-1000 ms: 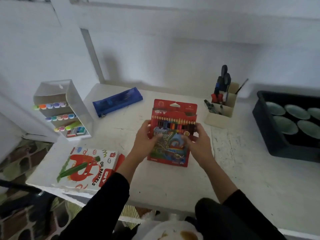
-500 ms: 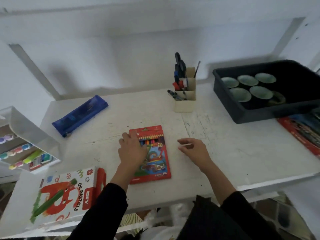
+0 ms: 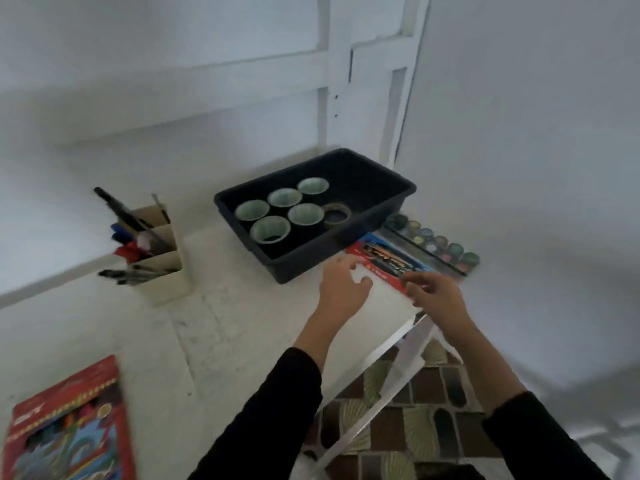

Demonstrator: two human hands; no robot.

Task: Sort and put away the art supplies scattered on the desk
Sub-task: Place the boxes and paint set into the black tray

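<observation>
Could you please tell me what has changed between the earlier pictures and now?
Both hands let go of the pencil box, which now lies flat on the desk. The left hand and right hand moved right to a red pack beside the tray; the blur hides whether they grip it. The tray, its cups and the pen holder stayed put.
</observation>
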